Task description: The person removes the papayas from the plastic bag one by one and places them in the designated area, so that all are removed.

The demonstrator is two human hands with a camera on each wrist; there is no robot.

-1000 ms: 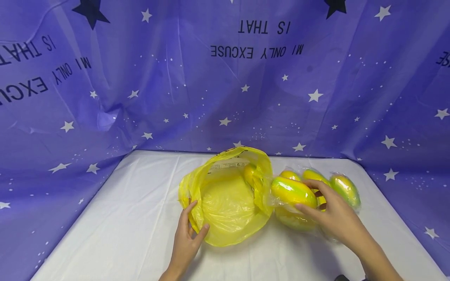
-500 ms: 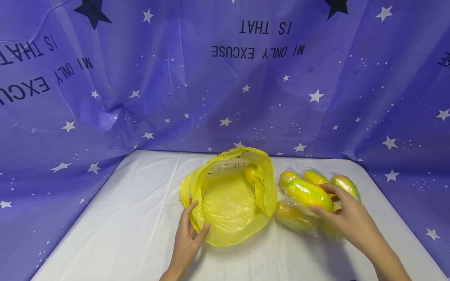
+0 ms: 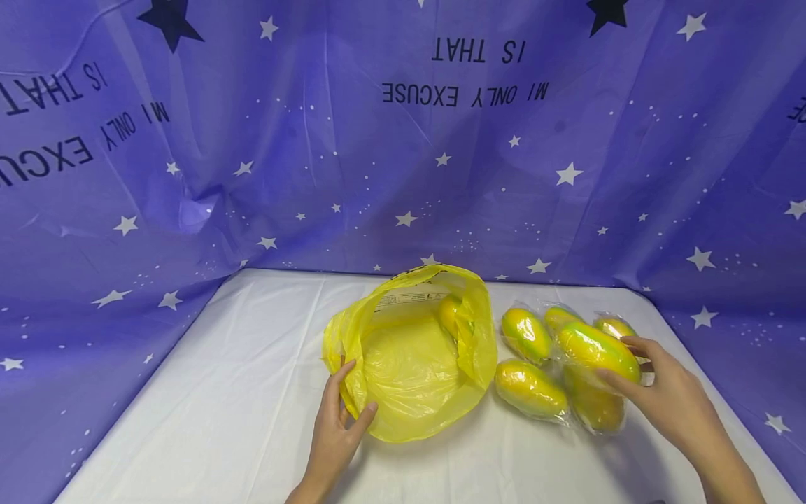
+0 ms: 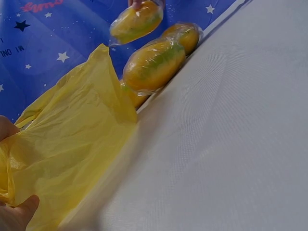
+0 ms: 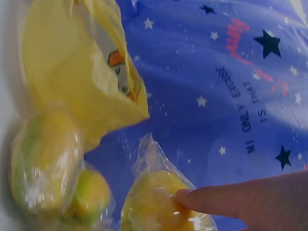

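Note:
A yellow plastic bag [image 3: 412, 413] stands with its mouth wide, and one mango [image 3: 449, 315] shows inside against its right wall. My left hand [image 3: 336, 427] grips the bag's left rim, thumb and fingers around the film. In my right hand [image 3: 674, 399] is a yellow-green mango [image 3: 598, 353] wrapped in clear film, pinched at its right end. It is raised above other mangoes, as the left wrist view also shows. Around it on the table lie several more wrapped mangoes, one front left [image 3: 531, 388] and one back left [image 3: 525, 332]. The held mango partly covers those behind and beneath it.
White cloth [image 3: 208, 392] covers the table. A purple curtain [image 3: 403, 175] with stars and lettering rises behind and along both sides. The mango group sits close to the right of the bag.
My right hand has moved right, away from the bag, carrying the held mango across the group. More of the left-hand mangoes now show. The left hand and bag have stayed in place.

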